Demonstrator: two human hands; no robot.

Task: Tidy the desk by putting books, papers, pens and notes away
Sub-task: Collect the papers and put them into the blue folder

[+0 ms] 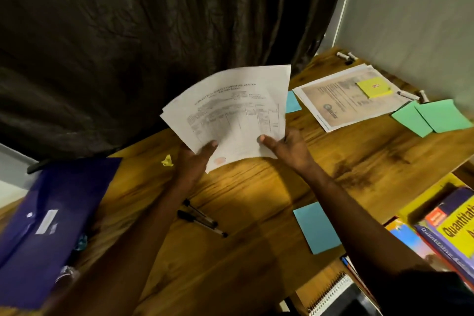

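Observation:
A fanned bundle of white printed papers (236, 108) is held up above the wooden desk (256, 187). My left hand (195, 161) grips its lower left corner, thumb on top. My right hand (287, 146) pinches the lower right edge. More printed sheets (341, 108) lie at the back right with a yellow sticky pad (374, 88) on them. Two black pens (202, 218) lie under my left forearm. Blue notes (316, 227) (293, 102) and green notes (433, 117) lie flat on the desk.
A dark blue folder (43, 228) lies at the left edge. A crumpled yellow note (167, 160) sits near it. Books (446, 228) and a spiral notebook (331, 292) are stacked on a lower shelf at the right. Small white markers (346, 56) (413, 95) lie by the wall. A dark curtain (128, 46) hangs behind.

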